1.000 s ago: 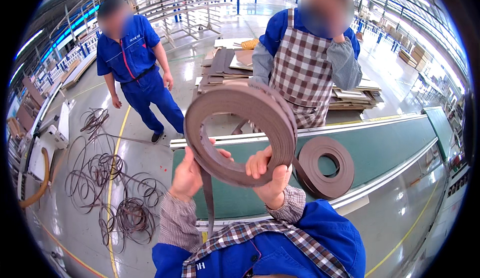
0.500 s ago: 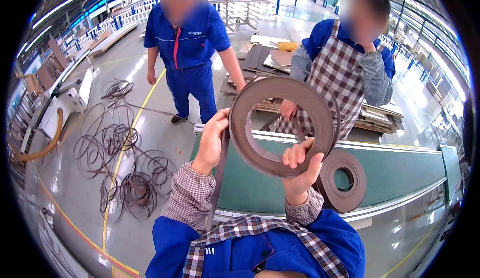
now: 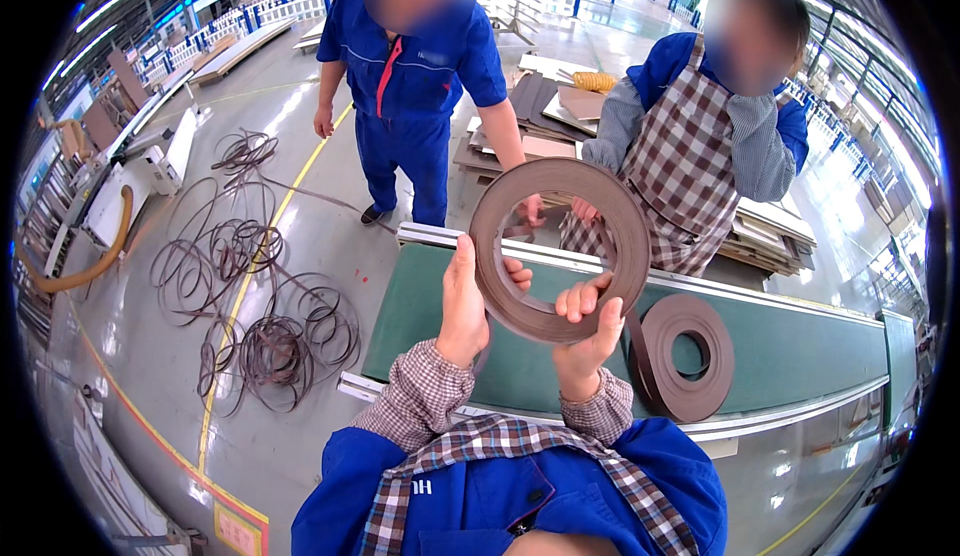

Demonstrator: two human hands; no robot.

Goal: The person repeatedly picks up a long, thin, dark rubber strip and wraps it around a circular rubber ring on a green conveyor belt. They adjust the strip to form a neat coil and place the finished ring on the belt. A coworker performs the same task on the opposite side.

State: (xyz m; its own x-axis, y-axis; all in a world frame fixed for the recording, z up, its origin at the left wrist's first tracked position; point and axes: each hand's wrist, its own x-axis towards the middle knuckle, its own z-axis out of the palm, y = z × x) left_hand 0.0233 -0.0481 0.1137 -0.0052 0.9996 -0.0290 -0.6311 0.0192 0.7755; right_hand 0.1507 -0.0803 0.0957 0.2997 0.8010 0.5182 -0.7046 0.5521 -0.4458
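Held roll: above the table, between left hand and right hand.
Second roll: on the table, right of the hands.
Loose strips: on the floor, left of the table.
Boards: behind the table.

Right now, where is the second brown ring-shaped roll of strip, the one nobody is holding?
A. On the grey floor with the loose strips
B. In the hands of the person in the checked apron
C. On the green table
C: the second brown ring-shaped roll lies flat on the green table, just right of the right hand.

I wear a blue work jacket over a brown-and-white checked shirt; its cuffs show, my hands bare.
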